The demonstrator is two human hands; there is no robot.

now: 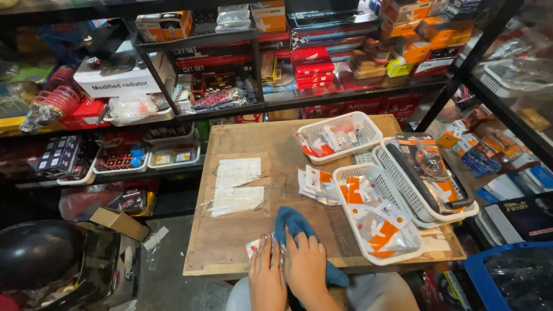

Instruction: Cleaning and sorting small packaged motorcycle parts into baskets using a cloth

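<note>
Down at the near edge of the wooden table (242,242), both hands are seen side by side. The right hand (305,266) is laid flat, fingers spread, pressing on a blue cloth (295,223) that trails off the table edge. The left hand (266,275) is laid open-palmed over a small clear packet (254,246), nothing clenched; only the packet's left corner is shown. Just beyond the cloth on the table, a few loose orange-and-white packets (315,183) are spread. To the right of the table's middle, a white basket (377,216) filled with more orange-and-white packets is set, with a second white basket (340,137) at the far edge. Two taped paper sheets (236,185) are fixed left of the table's middle.
</note>
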